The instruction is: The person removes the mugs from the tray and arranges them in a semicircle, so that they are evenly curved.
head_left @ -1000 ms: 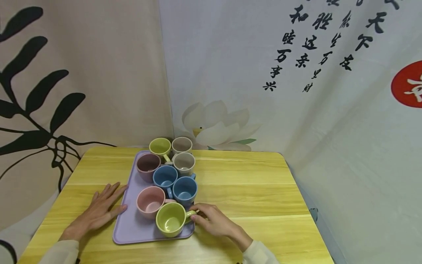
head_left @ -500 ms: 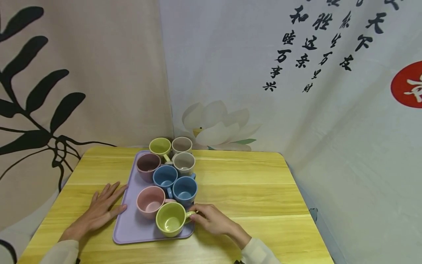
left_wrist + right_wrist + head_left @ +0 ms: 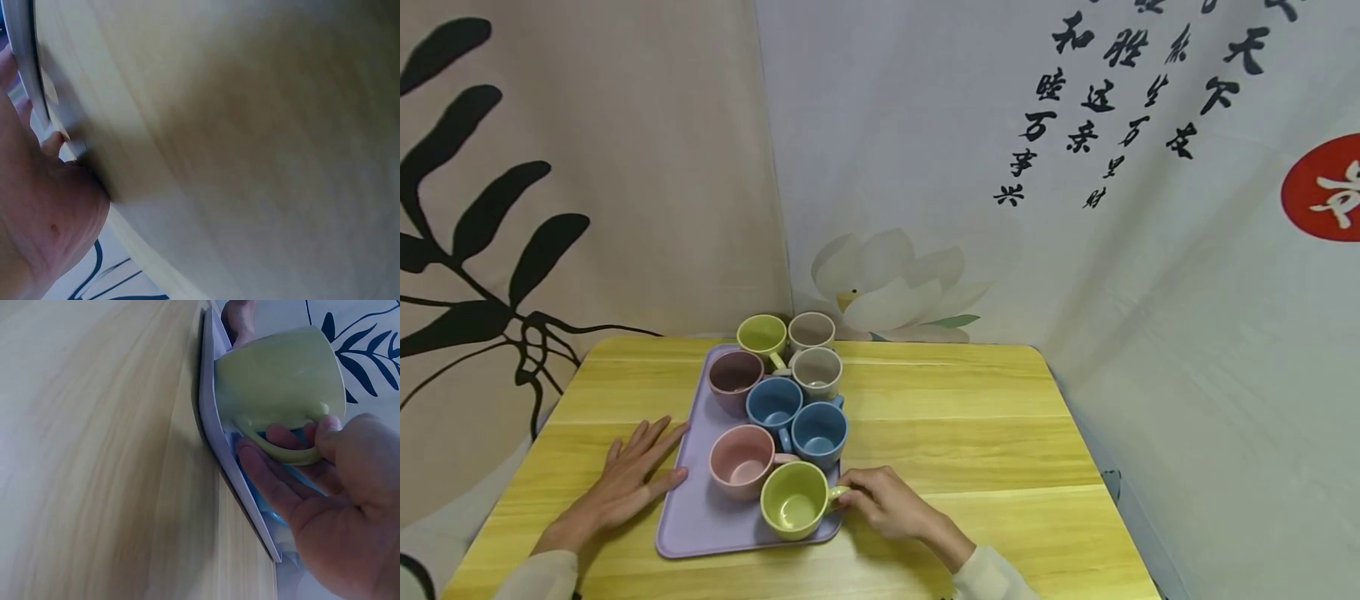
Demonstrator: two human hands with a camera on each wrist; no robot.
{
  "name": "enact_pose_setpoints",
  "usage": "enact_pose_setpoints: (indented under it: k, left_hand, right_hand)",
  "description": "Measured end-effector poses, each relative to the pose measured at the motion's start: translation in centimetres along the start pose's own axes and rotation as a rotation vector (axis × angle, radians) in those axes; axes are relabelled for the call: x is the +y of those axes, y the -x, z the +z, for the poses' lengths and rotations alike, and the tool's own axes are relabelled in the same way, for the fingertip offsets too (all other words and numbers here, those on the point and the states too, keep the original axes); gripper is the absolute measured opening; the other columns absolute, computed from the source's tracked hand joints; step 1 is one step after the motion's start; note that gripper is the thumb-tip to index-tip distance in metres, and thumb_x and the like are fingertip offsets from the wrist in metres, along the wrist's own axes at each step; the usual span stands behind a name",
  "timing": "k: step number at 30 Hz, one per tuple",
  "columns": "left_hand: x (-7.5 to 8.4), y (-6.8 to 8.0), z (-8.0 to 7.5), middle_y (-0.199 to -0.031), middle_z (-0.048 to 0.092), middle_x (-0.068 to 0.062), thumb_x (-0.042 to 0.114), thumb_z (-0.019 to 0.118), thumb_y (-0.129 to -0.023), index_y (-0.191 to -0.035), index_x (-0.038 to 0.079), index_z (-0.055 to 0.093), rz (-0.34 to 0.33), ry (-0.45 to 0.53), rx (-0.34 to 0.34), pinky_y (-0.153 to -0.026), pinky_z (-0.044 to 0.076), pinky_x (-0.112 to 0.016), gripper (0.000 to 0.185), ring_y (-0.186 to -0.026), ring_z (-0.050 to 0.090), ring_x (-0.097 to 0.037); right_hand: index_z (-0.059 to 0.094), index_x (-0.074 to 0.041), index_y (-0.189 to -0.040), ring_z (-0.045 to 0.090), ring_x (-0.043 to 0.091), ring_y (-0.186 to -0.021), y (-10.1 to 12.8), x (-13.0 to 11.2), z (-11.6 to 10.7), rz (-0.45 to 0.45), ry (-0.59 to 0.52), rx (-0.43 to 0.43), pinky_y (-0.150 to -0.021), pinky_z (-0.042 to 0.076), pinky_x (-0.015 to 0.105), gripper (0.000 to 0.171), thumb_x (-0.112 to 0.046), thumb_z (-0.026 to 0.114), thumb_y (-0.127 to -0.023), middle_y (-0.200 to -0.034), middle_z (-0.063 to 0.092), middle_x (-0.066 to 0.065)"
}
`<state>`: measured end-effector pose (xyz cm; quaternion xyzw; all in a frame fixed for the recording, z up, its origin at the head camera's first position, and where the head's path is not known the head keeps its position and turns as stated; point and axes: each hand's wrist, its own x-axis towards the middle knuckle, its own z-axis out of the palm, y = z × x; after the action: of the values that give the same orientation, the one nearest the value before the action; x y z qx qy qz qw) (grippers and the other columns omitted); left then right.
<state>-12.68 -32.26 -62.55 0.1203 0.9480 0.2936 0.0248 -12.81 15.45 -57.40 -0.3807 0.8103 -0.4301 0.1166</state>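
Pinching the near green mug's (image 3: 795,502) handle, the right hand (image 3: 887,506) had not lifted it; all 8 mugs sat on the lilac tray (image 3: 694,525), lower center, left hand (image 3: 625,483) flat, fingers relaxed.

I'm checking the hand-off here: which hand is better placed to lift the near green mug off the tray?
Probably the right hand: it already pinches the green mug by its handle. The left hand lies flat beside the purple tray.

Mugs (image 3: 775,408) on tray (image 3: 688,521), tray on table's (image 3: 970,433) left
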Motion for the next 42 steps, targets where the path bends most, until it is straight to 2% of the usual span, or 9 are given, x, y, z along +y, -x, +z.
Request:
enact_pose_setpoints:
  k: [4, 7, 13, 16, 23, 27, 32, 36, 42]
  left_hand:
    - [0.0, -0.1, -0.1, -0.184, 0.022, -0.035, 0.044, 0.064, -0.112, -0.18, 0.023, 0.031, 0.005, -0.004, 0.007, -0.131, -0.011, -0.089, 0.078, -0.168, 0.011, -0.071]
    - [0.1, -0.2, -0.2, -0.184, 0.022, -0.035, 0.044, 0.064, -0.112, -0.18, 0.023, 0.032, 0.009, -0.007, 0.012, -0.13, -0.009, -0.09, 0.077, -0.167, 0.012, -0.071]
    - [0.0, -0.3, -0.3, -0.184, 0.022, -0.035, 0.043, 0.064, -0.112, -0.18, 0.024, 0.031, 0.013, -0.01, 0.012, -0.13, -0.008, -0.09, 0.078, -0.167, 0.013, -0.071]
    - [-0.1, -0.3, -0.3, -0.184, 0.022, -0.035, 0.043, 0.064, -0.112, -0.18, 0.023, 0.031, 0.012, -0.011, 0.011, -0.13, -0.009, -0.09, 0.078, -0.167, 0.012, -0.071]
    - [0.0, -0.2, 0.0, -0.184, 0.021, -0.035, 0.044, 0.064, -0.112, -0.18, 0.023, 0.031, 0.003, -0.007, 0.005, -0.13, -0.011, -0.089, 0.078, -0.168, 0.011, -0.07]
    - [-0.1, 0.0, 0.2, -0.184, 0.02, -0.035, 0.045, 0.064, -0.112, -0.18, 0.023, 0.031, -0.004, -0.001, 0.0, -0.131, -0.013, -0.088, 0.078, -0.168, 0.011, -0.071]
    - [-0.1, 0.0, 0.2, -0.184, 0.02, -0.035, 0.044, 0.064, -0.112, -0.18, 0.022, 0.031, -0.003, 0.007, 0.007, -0.131, -0.016, -0.087, 0.078, -0.168, 0.01, -0.071]
    - [-0.1, 0.0, 0.1, -0.185, 0.018, -0.035, 0.044, 0.064, -0.113, -0.18, 0.023, 0.03, -0.008, 0.011, -0.003, -0.131, -0.017, -0.086, 0.078, -0.168, 0.009, -0.071]
    - [-0.1, 0.0, 0.0, -0.185, 0.018, -0.035, 0.044, 0.065, -0.112, -0.18, 0.022, 0.031, -0.008, 0.03, -0.011, -0.131, -0.018, -0.086, 0.079, -0.168, 0.007, -0.071]
  right_hand:
    - [0.079, -0.006, -0.117, 0.083, 0.009, -0.103, 0.6, 0.1, -0.4, -0.008, -0.044, 0.005, -0.094, 0.066, 0.019, 0.017, -0.013, 0.064, -0.114, -0.11, 0.088, 0.009]
    - [0.077, -0.004, -0.118, 0.087, 0.022, -0.103, 1.0, 0.2, -0.9, -0.009, -0.092, 0.005, -0.096, 0.069, 0.025, 0.019, -0.014, 0.061, -0.116, -0.112, 0.087, 0.013]
    - [0.076, -0.002, -0.12, 0.085, 0.041, -0.103, 2.0, 0.2, -2.1, 0.033, -0.173, 0.009, -0.096, 0.072, 0.037, 0.022, -0.016, 0.059, -0.117, -0.115, 0.086, 0.019]
    - [0.076, -0.002, -0.121, 0.085, 0.041, -0.104, 2.6, 0.3, -2.8, 0.046, -0.194, 0.01, -0.097, 0.072, 0.041, 0.024, -0.016, 0.058, -0.117, -0.116, 0.085, 0.019]
    - [0.076, -0.003, -0.121, 0.084, 0.03, -0.102, 4.4, 1.1, -4.9, 0.047, -0.211, 0.012, -0.096, 0.072, 0.046, 0.023, -0.014, 0.056, -0.118, -0.114, 0.084, 0.021]
    - [0.076, -0.004, -0.121, 0.083, 0.037, -0.1, 5.5, 1.4, -6.0, 0.039, -0.195, 0.03, -0.094, 0.072, 0.043, 0.021, -0.012, 0.056, -0.118, -0.113, 0.084, 0.019]
    - [0.075, -0.006, -0.124, 0.082, 0.043, -0.102, 6.6, 1.9, -7.1, 0.066, -0.205, 0.063, -0.095, 0.072, 0.045, 0.02, -0.013, 0.057, -0.118, -0.116, 0.084, 0.018]
    - [0.075, -0.007, -0.123, 0.083, 0.043, -0.104, 7.5, 2.4, -7.5, 0.101, -0.213, 0.111, -0.096, 0.072, 0.045, 0.02, -0.012, 0.057, -0.118, -0.116, 0.084, 0.019]
    - [0.076, -0.008, -0.125, 0.083, 0.037, -0.103, 8.5, 2.9, -7.7, 0.18, -0.181, 0.24, -0.094, 0.072, 0.045, 0.021, -0.015, 0.058, -0.118, -0.113, 0.084, 0.018]
